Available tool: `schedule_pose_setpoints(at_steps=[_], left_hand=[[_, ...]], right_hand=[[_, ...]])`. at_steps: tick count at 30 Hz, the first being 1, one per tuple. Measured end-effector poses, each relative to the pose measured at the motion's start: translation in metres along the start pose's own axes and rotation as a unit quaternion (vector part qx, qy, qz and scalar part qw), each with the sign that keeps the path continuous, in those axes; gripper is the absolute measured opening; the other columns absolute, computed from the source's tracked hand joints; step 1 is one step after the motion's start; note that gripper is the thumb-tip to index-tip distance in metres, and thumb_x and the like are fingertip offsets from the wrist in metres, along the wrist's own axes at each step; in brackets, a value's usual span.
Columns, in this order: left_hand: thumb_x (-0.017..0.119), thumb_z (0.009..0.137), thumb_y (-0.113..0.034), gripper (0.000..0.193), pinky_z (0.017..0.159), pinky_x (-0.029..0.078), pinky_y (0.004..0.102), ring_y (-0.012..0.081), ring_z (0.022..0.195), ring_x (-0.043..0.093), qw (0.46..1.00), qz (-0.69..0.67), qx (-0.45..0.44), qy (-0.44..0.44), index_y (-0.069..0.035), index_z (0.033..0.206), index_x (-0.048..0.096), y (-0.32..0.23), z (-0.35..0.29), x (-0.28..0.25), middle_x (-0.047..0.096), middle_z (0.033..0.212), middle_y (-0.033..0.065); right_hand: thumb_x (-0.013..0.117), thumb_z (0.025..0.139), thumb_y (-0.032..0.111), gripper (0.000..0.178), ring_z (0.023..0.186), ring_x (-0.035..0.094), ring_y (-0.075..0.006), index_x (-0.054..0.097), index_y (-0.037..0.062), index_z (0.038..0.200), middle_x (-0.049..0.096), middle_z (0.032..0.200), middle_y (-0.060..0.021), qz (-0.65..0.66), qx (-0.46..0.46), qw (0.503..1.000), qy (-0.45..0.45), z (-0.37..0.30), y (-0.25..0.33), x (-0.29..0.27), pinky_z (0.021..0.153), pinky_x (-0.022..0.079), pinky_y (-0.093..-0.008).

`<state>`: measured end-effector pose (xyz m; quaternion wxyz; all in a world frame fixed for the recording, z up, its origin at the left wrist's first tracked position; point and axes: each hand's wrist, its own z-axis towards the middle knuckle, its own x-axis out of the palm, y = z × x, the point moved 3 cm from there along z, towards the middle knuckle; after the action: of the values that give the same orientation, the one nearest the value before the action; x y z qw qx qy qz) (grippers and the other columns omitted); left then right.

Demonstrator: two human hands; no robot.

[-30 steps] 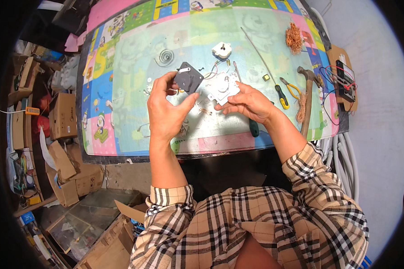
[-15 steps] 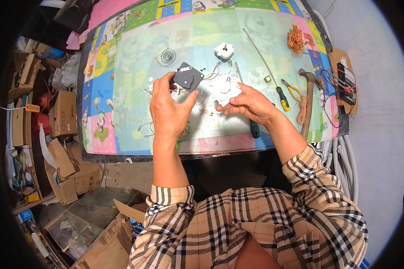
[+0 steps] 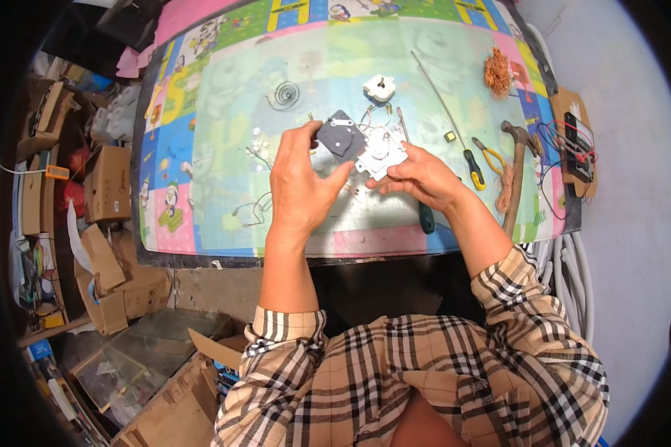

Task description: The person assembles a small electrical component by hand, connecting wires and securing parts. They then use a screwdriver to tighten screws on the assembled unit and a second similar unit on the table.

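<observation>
Between the thumb and fingers of my left hand (image 3: pixel 303 176) is a square black plastic plate (image 3: pixel 341 137) with a small pale piece on its upper edge. My right hand (image 3: pixel 423 177) pinches a white plastic housing (image 3: pixel 382 151) with a round raised centre. The two parts are side by side, their near edges touching or overlapping; I cannot tell which. Just beyond them lies a white motor-like part (image 3: pixel 379 89) with thin wires. Small white pieces (image 3: pixel 259 147) are scattered left of my left hand, and a coiled flat spring (image 3: pixel 285 95) lies farther back.
Right of my hands lie a long screwdriver (image 3: pixel 473 169), yellow-handled pliers (image 3: pixel 490 153), a hammer (image 3: pixel 513 171) and a copper wire bundle (image 3: pixel 497 73). A multimeter (image 3: pixel 578 146) with leads sits at the table's right edge. A green screwdriver handle (image 3: pixel 426 217) shows beneath my right wrist.
My left hand has moved right with the black plate, closing the gap to the white housing. My right hand has shifted only slightly.
</observation>
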<state>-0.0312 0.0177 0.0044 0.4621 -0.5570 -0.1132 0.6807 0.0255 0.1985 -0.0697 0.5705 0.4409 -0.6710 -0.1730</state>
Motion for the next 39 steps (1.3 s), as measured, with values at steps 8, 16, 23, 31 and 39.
schedule_pose_setpoints(at_steps=[8,16,23,31,39], left_hand=[[0.076,0.064,-0.005,0.057,0.082,0.048,0.0383,0.0321,0.096,0.058,0.999,-0.004,0.009,0.043,-0.001,0.116,0.053,-0.0061,-0.0003,-0.0011,0.056,0.104,0.0162],[0.074,0.065,-0.001,0.057,0.085,0.047,0.0393,0.0349,0.1,0.056,0.998,-0.005,0.013,0.057,-0.001,0.117,0.051,-0.0058,-0.0003,0.0,0.055,0.109,0.0174],[0.074,0.065,0.002,0.057,0.086,0.047,0.039,0.0346,0.101,0.056,0.998,-0.007,0.011,0.055,0.0,0.117,0.051,-0.0068,-0.0004,-0.0004,0.055,0.11,0.0176],[0.074,0.064,0.001,0.057,0.086,0.047,0.039,0.0346,0.102,0.056,0.998,-0.007,0.007,0.059,0.0,0.117,0.051,-0.0063,0.0,0.0009,0.055,0.109,0.0173],[0.074,0.064,0.001,0.057,0.086,0.047,0.0385,0.0342,0.102,0.056,0.998,-0.013,0.013,0.055,-0.001,0.116,0.052,-0.0066,0.0,0.0011,0.056,0.109,0.017]], right_hand=[[0.05,0.087,-0.002,0.048,0.099,0.065,-0.0315,0.034,-0.003,0.132,0.06,0.114,-0.0169,-0.016,0.008,1.0,-0.003,-0.0009,0.0007,0.0042,0.08,0.053,-0.034],[0.049,0.087,-0.001,0.048,0.098,0.065,-0.0286,0.033,-0.0034,0.133,0.06,0.111,-0.0163,-0.058,0.017,0.998,-0.009,0.0,-0.0011,0.0004,0.082,0.052,-0.0324],[0.047,0.089,0.004,0.051,0.093,0.063,-0.0193,0.032,0.0008,0.138,0.064,0.107,-0.0158,-0.077,0.013,0.997,-0.007,-0.0018,-0.0006,0.0027,0.082,0.05,-0.0285],[0.047,0.088,0.0,0.052,0.098,0.064,-0.0251,0.029,-0.0023,0.136,0.06,0.111,-0.0157,-0.065,0.012,0.998,-0.011,-0.0024,0.0024,0.0041,0.082,0.051,-0.0315],[0.048,0.087,-0.001,0.054,0.097,0.064,-0.0265,0.026,-0.0031,0.137,0.059,0.113,-0.0166,-0.073,0.006,0.997,-0.012,-0.0008,0.0002,0.001,0.082,0.051,-0.0323]])
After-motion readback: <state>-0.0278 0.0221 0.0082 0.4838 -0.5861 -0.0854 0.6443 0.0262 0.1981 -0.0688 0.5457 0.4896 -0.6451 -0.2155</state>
